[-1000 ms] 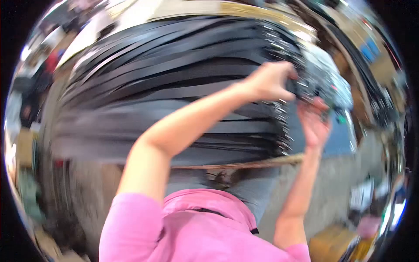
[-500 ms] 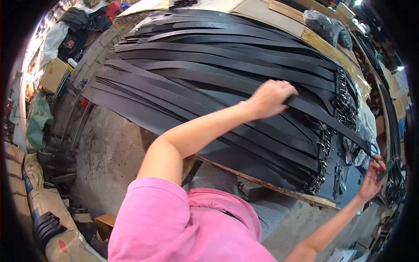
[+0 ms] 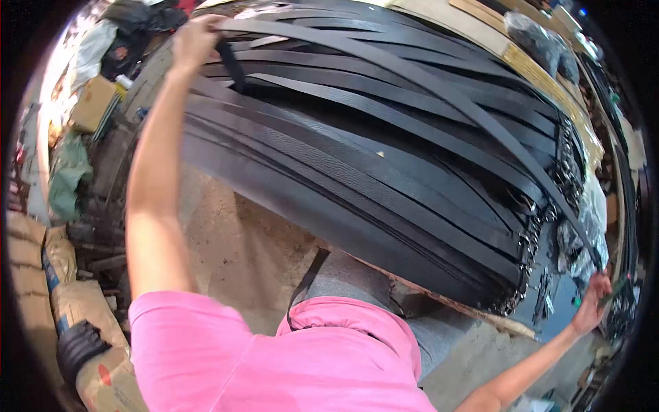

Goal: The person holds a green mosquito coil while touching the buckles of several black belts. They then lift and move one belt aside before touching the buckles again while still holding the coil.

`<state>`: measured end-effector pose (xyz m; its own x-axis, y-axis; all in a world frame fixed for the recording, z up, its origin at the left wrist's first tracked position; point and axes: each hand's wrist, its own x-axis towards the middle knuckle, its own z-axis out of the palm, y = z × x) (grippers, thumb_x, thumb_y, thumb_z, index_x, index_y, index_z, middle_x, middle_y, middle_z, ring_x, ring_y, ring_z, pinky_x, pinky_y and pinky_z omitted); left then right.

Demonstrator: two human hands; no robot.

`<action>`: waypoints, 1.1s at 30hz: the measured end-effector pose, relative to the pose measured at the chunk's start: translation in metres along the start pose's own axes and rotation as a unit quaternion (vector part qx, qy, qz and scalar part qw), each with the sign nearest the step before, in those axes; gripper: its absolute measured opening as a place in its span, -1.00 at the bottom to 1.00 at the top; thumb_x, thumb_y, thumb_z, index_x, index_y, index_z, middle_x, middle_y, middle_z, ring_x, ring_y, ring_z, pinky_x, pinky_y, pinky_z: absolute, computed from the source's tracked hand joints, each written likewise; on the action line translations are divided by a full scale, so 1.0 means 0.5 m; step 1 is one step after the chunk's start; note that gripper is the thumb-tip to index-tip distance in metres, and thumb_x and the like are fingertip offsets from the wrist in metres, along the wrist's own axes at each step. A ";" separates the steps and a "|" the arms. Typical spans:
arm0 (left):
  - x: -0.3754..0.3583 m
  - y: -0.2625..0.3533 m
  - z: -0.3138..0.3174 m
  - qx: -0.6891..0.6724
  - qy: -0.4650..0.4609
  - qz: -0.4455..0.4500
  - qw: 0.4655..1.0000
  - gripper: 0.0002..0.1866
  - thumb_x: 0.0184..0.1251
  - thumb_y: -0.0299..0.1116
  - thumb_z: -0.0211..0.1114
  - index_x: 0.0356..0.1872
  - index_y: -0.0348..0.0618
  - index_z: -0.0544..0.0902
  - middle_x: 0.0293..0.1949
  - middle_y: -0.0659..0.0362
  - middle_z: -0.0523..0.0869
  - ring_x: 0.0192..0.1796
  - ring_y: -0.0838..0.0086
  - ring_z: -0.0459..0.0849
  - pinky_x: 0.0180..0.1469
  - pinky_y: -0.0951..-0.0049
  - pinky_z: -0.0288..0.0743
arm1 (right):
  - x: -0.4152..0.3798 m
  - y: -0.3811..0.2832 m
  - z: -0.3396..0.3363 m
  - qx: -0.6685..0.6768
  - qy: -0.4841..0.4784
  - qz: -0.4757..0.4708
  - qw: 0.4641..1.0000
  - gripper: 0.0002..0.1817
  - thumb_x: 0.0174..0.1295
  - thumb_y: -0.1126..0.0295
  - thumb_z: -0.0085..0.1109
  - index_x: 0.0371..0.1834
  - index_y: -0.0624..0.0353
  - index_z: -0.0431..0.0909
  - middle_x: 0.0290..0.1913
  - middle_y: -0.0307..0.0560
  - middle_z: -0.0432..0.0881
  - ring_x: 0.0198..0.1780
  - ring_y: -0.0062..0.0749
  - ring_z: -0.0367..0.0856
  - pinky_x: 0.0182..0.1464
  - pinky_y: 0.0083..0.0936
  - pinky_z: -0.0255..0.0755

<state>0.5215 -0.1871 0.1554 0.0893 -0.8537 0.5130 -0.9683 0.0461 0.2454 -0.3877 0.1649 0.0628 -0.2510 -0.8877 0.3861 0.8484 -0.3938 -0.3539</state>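
A long black belt [image 3: 412, 75] is stretched above the worktable from one of my hands to the other. My left hand [image 3: 195, 42], slightly blurred, is closed round the belt toward its far-left end, and a short tail of it hangs down beside the fingers. My right hand [image 3: 592, 302] is at the far right, closed on the belt's other end; a small green thing shows at its fingers, too small to make out. Under the stretched belt lie many black belts [image 3: 329, 172] in overlapping rows, their metal buckles [image 3: 528, 240] gathered along the right side.
Clear plastic wrap [image 3: 590, 220] lies beyond the buckles. At left stand a cardboard box [image 3: 95, 103], a green sack [image 3: 68, 168] and brown paper sacks [image 3: 86, 309]. The table's wooden edge [image 3: 494, 319] runs close to my body. A grey plastic bag [image 3: 539, 41] sits at the back right.
My left hand has swept from the middle of the belts to the upper left, and the belt is now raised and drawn out along its length. My right hand stays at the right.
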 end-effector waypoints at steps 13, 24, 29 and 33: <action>0.216 -0.471 0.057 0.005 -0.079 0.055 0.995 -0.46 0.30 -0.63 -0.06 0.30 -0.09 0.50 0.16 0.02 0.62 0.12 0.32 0.59 0.08 0.45 0.43 | 0.034 0.278 0.205 0.078 0.092 0.045 0.992 -0.82 0.14 0.59 0.24 -0.22 0.45 0.50 0.06 0.26 0.40 0.23 -0.01 0.26 0.22 -0.20 0.38; 0.175 -0.695 0.170 0.117 -0.109 0.125 0.979 -0.41 0.18 -0.71 -0.10 0.30 -0.26 0.46 0.30 -0.08 0.49 0.38 0.19 0.37 0.40 0.31 0.20 | -0.092 0.344 0.155 -0.146 0.183 0.157 0.960 -0.58 0.46 0.32 -0.05 0.21 0.44 0.38 0.09 0.32 0.58 0.20 0.13 0.49 0.14 -0.24 0.55; 0.064 -0.735 0.237 0.102 -0.161 0.115 0.975 -0.41 0.14 -0.73 -0.10 0.24 -0.21 0.54 0.24 -0.11 0.52 0.40 0.11 0.36 0.42 0.23 0.17 | -0.121 0.339 0.139 -0.174 0.236 0.170 0.941 -0.60 0.44 0.35 -0.04 0.19 0.48 0.41 0.05 0.32 0.62 0.17 0.18 0.55 0.13 -0.22 0.60; 0.066 -0.752 0.191 0.154 -0.065 0.168 0.972 -0.28 -0.07 -0.79 -0.19 0.26 -0.31 0.49 0.19 -0.11 0.56 0.38 0.08 0.39 0.43 0.27 0.19 | -0.108 0.341 0.155 -0.196 0.232 0.156 0.940 -0.58 0.44 0.34 -0.01 0.20 0.48 0.39 0.03 0.30 0.62 0.16 0.16 0.55 0.10 -0.23 0.60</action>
<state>0.8661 -0.2821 0.0013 -0.2546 -0.8763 0.4089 -0.9635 0.1934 -0.1853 -0.1935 0.1643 0.0478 -0.2715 -0.9473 -0.1699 0.6997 -0.0731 -0.7107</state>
